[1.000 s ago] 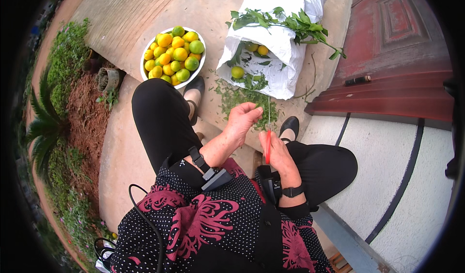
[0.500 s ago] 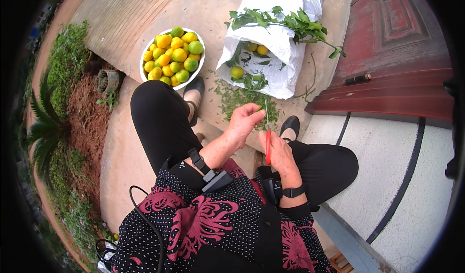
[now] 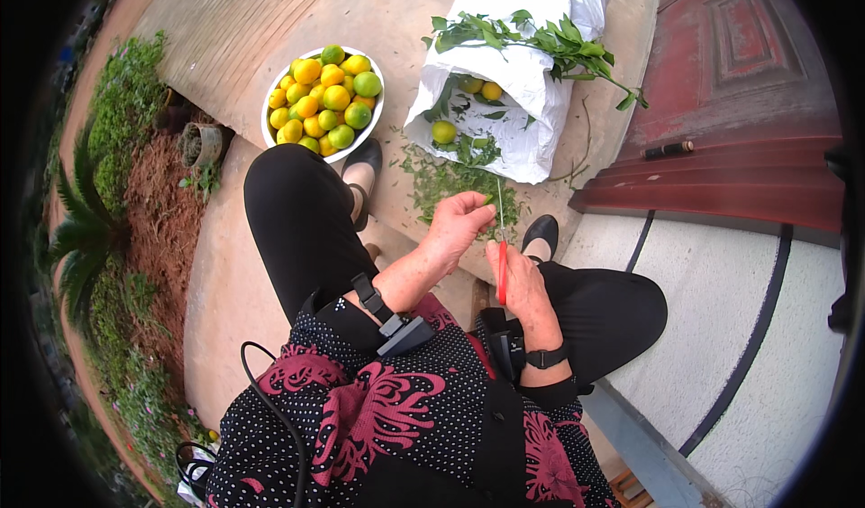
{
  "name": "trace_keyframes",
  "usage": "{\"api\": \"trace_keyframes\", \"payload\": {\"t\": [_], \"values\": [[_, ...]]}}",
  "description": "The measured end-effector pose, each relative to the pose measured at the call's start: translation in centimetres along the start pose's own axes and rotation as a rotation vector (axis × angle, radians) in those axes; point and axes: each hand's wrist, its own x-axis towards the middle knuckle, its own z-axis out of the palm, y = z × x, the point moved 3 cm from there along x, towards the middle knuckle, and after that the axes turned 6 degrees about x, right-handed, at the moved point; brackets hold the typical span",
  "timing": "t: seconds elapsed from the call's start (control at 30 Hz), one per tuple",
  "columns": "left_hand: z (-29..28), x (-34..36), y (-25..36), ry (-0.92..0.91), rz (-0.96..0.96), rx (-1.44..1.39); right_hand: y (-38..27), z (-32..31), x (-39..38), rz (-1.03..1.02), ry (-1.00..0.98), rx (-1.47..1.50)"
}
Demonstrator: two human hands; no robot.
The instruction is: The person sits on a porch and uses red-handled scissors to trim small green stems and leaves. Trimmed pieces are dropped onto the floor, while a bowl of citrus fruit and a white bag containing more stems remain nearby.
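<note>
Scissors [image 3: 503,274] were found in the right hand [image 3: 524,284], which was closed around the red handle, on the near side of the bag [image 3: 541,138], blades pointing toward it. The left hand [image 3: 458,227], also on that side, pinched what looked like a leaf [image 3: 490,199] beside the blades; contact could not be confirmed. Compared with half a second earlier, both hands had barely shifted and neither grip had changed, suggesting steady close work. Clippings [image 3: 425,179] lay before the bag's mouth; a bowl [image 3: 365,137] of fruit [image 3: 336,98] stood left of it.
</note>
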Motion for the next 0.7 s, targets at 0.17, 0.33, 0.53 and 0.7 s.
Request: {"api": "trace_keyframes", "payload": {"t": [0.17, 0.33, 0.53, 0.7], "values": [[-0.09, 0.13, -0.28, 0.011, -0.013, 0.005, 0.27, 0.21, 0.15, -0.011, -0.012, 0.019], [-0.2, 0.33, -0.49, 0.012, -0.016, -0.012, 0.37, 0.28, 0.2, -0.031, -0.013, 0.054], [-0.61, 0.55, -0.14, -0.016, -0.017, -0.112, 1.07, 0.55, 0.25, 0.078, -0.054, 0.194], [-0.75, 0.52, 0.32, -0.046, -0.003, -0.171, 0.89, 0.42, -0.02, -0.04, -0.034, 0.264]]}}
